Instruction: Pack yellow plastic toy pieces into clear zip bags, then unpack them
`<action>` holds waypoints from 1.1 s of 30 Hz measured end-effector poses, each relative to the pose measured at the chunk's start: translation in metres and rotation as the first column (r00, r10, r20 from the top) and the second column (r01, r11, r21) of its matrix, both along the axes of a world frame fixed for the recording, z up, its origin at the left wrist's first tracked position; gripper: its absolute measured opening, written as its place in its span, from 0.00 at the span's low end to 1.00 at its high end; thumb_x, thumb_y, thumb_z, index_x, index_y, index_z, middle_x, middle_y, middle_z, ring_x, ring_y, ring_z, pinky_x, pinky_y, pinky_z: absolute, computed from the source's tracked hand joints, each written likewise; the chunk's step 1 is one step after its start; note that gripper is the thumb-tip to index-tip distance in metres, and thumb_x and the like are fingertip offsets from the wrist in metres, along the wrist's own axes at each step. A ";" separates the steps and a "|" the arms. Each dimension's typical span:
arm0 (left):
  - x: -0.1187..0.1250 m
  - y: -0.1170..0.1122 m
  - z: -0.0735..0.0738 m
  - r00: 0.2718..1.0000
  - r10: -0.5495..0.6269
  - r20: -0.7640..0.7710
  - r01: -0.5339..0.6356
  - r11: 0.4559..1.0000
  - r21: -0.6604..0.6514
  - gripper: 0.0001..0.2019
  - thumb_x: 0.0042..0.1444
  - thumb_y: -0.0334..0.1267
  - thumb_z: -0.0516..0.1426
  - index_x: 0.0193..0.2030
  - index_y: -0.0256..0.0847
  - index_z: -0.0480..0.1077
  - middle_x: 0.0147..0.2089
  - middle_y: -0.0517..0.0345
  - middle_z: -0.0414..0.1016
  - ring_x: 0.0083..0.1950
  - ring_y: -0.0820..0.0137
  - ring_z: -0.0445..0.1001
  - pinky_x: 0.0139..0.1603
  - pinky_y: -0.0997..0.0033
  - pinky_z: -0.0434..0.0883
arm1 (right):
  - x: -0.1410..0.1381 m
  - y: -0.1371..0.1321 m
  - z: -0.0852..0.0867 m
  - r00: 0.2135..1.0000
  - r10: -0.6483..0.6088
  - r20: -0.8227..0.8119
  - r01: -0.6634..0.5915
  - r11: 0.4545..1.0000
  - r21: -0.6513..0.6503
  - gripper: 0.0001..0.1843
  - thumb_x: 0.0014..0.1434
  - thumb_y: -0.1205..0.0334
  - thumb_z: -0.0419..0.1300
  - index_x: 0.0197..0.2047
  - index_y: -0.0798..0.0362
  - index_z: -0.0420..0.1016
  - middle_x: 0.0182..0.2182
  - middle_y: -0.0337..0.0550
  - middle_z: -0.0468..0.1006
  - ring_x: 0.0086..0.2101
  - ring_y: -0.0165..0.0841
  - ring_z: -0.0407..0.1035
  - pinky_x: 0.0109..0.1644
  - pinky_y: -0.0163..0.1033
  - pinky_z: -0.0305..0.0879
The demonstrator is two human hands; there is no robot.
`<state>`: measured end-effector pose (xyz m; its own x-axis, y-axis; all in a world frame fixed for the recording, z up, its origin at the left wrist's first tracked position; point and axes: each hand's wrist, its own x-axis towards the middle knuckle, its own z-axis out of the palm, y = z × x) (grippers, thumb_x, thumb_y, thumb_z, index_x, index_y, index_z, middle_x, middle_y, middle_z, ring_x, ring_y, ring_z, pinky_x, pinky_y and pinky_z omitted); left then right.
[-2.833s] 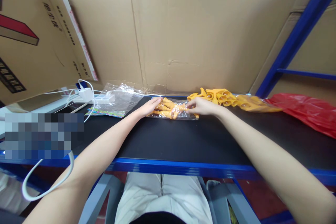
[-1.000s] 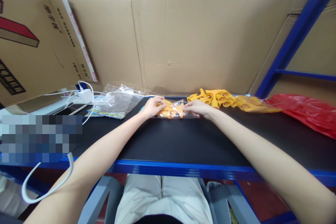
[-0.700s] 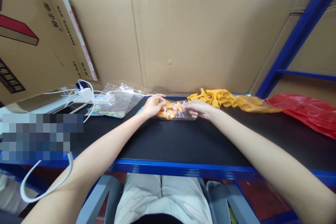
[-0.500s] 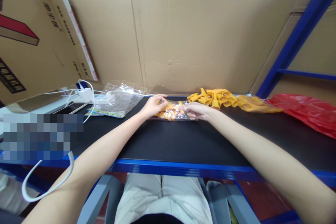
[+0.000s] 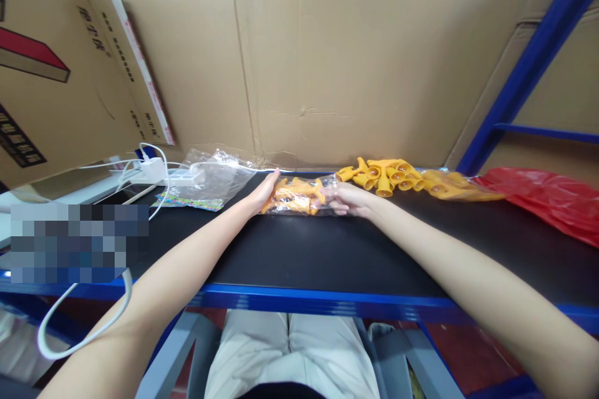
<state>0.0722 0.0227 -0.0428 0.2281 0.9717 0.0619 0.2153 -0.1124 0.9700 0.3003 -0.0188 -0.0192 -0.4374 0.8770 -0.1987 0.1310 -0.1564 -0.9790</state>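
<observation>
A clear plastic bag (image 5: 299, 204) with several yellow-orange plastic pieces (image 5: 299, 187) inside lies on the black tabletop between my hands. At its left end, my left hand (image 5: 264, 192) grips the bag, the thumb pointing up and the other fingers mostly hidden behind the plastic. My right hand (image 5: 352, 199) holds the right end with its fingers curled against the film. Just beyond that hand sits a loose pile of yellow pieces with cone-shaped ends (image 5: 384, 174).
Right of the pile lie more yellow pieces in clear film (image 5: 461, 187) and a red plastic bag (image 5: 538, 196). At left are clear empty bags (image 5: 219, 171), a white power strip (image 5: 187, 176) and cables. Cardboard (image 5: 350, 68) walls the back; a blue edge (image 5: 318, 300) runs in front.
My left hand has come off the top of the bag and moved left to its end, uncovering more of the yellow pieces. The right hand stays almost in place.
</observation>
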 end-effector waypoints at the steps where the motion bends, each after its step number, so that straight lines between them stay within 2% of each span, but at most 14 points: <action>1: 0.001 0.000 -0.001 1.000 -0.001 0.009 0.001 1.000 0.004 0.34 0.56 0.64 0.39 0.61 0.43 0.55 0.58 0.49 0.66 0.55 0.60 0.69 0.50 0.64 0.68 | -0.001 -0.001 -0.001 0.999 -0.010 0.051 0.010 1.000 0.012 0.11 0.62 0.61 0.50 0.29 0.57 0.64 0.23 0.44 0.76 0.10 0.17 0.43 0.13 0.27 0.46; 3: 0.003 0.001 -0.002 0.999 0.010 0.034 -0.011 1.000 0.018 0.31 0.58 0.61 0.40 0.59 0.42 0.56 0.60 0.49 0.65 0.56 0.62 0.68 0.51 0.66 0.68 | -0.001 -0.002 -0.001 0.985 -0.015 0.171 0.004 0.998 0.065 0.17 0.62 0.56 0.50 0.25 0.57 0.64 0.18 0.43 0.74 0.10 0.18 0.43 0.12 0.27 0.45; 5: 0.003 0.002 -0.003 0.999 0.034 0.042 -0.035 0.999 0.041 0.26 0.60 0.56 0.43 0.57 0.41 0.58 0.59 0.47 0.64 0.57 0.62 0.67 0.53 0.66 0.67 | 0.002 -0.001 -0.001 0.960 0.014 0.280 -0.055 0.989 0.137 0.22 0.60 0.50 0.52 0.22 0.57 0.65 0.13 0.41 0.70 0.09 0.18 0.45 0.11 0.27 0.45; 10: 0.001 0.006 -0.006 0.997 0.082 -0.007 -0.082 0.995 0.053 0.22 0.58 0.44 0.51 0.57 0.37 0.58 0.61 0.43 0.61 0.56 0.63 0.67 0.53 0.68 0.66 | 0.010 0.007 -0.004 0.897 0.076 0.435 -0.188 0.957 0.223 0.23 0.54 0.44 0.56 0.24 0.58 0.71 0.11 0.36 0.65 0.09 0.19 0.49 0.11 0.27 0.43; 18: 0.000 0.012 -0.011 0.992 0.058 -0.112 -0.049 0.995 0.088 0.25 0.56 0.46 0.53 0.58 0.39 0.57 0.59 0.44 0.64 0.55 0.64 0.68 0.52 0.66 0.66 | 0.010 0.001 0.004 0.857 0.178 0.483 -0.318 0.921 0.226 0.23 0.52 0.43 0.57 0.27 0.58 0.71 0.13 0.31 0.61 0.12 0.18 0.48 0.13 0.28 0.43; 23: 0.002 0.004 -0.005 0.991 0.091 -0.099 -0.080 0.991 0.107 0.21 0.59 0.48 0.48 0.54 0.39 0.61 0.59 0.45 0.65 0.60 0.63 0.64 0.58 0.66 0.61 | 0.010 -0.002 0.007 0.846 0.176 0.503 -0.324 0.919 0.223 0.23 0.54 0.43 0.55 0.26 0.56 0.69 0.14 0.32 0.60 0.13 0.19 0.48 0.14 0.28 0.43; 28: 0.001 0.002 -0.004 1.000 0.029 0.000 -0.029 0.997 0.072 0.22 0.60 0.53 0.44 0.54 0.40 0.61 0.61 0.48 0.63 0.59 0.63 0.64 0.56 0.67 0.64 | 0.011 -0.002 0.007 0.836 0.204 0.509 -0.351 0.912 0.212 0.22 0.56 0.44 0.53 0.26 0.56 0.69 0.15 0.33 0.60 0.14 0.20 0.49 0.14 0.28 0.46; 30: 0.001 0.003 -0.004 0.999 0.035 0.006 -0.035 0.998 0.055 0.21 0.60 0.50 0.46 0.55 0.40 0.60 0.61 0.47 0.63 0.59 0.63 0.65 0.55 0.66 0.65 | 0.010 -0.002 0.007 0.843 0.188 0.505 -0.319 0.929 0.186 0.23 0.57 0.44 0.51 0.25 0.56 0.68 0.14 0.33 0.59 0.13 0.20 0.49 0.14 0.28 0.46; 33: 0.002 0.005 -0.005 0.996 0.070 -0.051 -0.068 0.997 0.031 0.22 0.56 0.40 0.49 0.57 0.39 0.58 0.62 0.46 0.61 0.58 0.63 0.66 0.55 0.65 0.65 | 0.009 0.001 0.007 0.889 0.113 0.444 -0.203 0.966 0.162 0.22 0.59 0.48 0.49 0.23 0.56 0.67 0.12 0.34 0.58 0.12 0.21 0.47 0.13 0.29 0.43</action>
<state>0.0737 0.0278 -0.0476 0.1642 0.9832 0.0802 0.2737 -0.1235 0.9538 0.3091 -0.0180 -0.0124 -0.4857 0.8441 -0.2272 0.5500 0.0931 -0.8300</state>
